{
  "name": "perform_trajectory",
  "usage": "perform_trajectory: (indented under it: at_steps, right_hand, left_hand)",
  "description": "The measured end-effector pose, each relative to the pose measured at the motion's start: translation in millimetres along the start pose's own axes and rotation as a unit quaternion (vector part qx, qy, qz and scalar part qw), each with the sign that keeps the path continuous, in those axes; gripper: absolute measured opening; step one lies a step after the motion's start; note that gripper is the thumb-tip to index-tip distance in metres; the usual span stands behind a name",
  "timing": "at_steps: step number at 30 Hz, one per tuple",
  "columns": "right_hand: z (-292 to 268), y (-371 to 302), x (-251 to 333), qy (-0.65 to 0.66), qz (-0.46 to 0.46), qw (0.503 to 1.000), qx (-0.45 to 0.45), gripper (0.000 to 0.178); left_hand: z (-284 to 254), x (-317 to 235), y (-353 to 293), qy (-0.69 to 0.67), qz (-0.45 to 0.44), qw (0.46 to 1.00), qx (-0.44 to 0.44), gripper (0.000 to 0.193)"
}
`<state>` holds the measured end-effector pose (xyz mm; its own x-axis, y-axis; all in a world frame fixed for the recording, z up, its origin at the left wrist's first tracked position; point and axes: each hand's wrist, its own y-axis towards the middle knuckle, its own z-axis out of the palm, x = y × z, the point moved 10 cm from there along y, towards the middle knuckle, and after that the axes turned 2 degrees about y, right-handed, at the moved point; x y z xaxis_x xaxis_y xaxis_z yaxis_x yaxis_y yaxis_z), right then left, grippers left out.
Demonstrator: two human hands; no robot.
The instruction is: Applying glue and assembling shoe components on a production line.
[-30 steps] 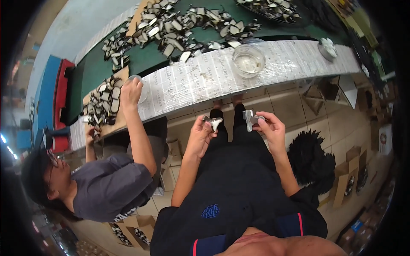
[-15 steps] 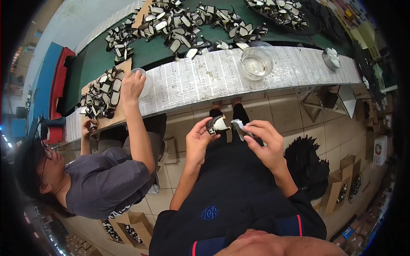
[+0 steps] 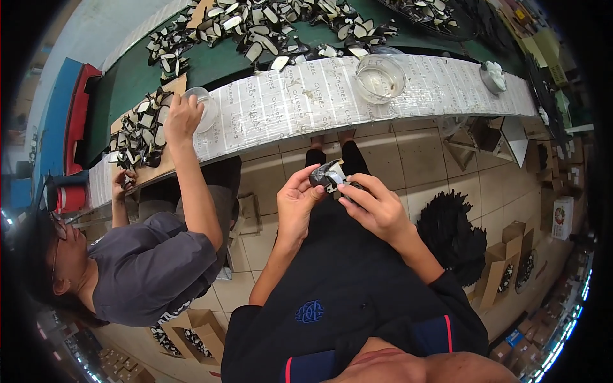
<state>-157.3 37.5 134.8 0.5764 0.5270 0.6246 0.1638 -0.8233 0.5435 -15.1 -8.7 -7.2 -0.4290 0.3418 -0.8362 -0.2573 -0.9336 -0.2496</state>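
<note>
In front of my dark shirt, my left hand (image 3: 296, 205) grips a small shoe heel (image 3: 318, 179), glossy black outside with a pale inner face. My right hand (image 3: 375, 207) is closed on a small grey-black piece with a white part, whose kind I cannot make out. That piece is up against the heel's pale side, partly hidden by my fingers. Both hands are close together, short of the bench edge.
Ahead runs a bench with a paper-covered edge (image 3: 287, 96). Many black-and-white heels (image 3: 258, 33) lie on its green top. A clear bowl (image 3: 381, 82) and a cup with white wadding (image 3: 493, 78) stand there. A co-worker (image 3: 143, 262) sits at left. A black fringed bundle (image 3: 452, 233) lies right.
My right hand has moved left, bringing its piece from apart to against the heel. My left hand still grips the heel. The whole view has shifted slightly.
</note>
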Motion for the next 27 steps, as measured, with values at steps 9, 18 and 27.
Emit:
perform_trajectory:
  at_steps: [9,18,27]
  right_hand:
    - [-7.8,-14.6,-41.4,0.213,0.164,0.962,-0.040,0.026]
    - [-20.3,0.8,-35.1,0.050,0.047,0.998,-0.003,0.030]
    - [-9.0,7.2,-26.8,0.053,0.026,0.998,0.035,0.035]
  left_hand:
    - [8.1,2.8,1.3,-0.029,-0.037,0.999,0.013,0.043]
    - [15.6,-3.3,0.9,0.023,-0.034,0.999,0.003,0.041]
    - [18.9,-6.9,1.4,0.041,-0.018,0.999,0.006,0.041]
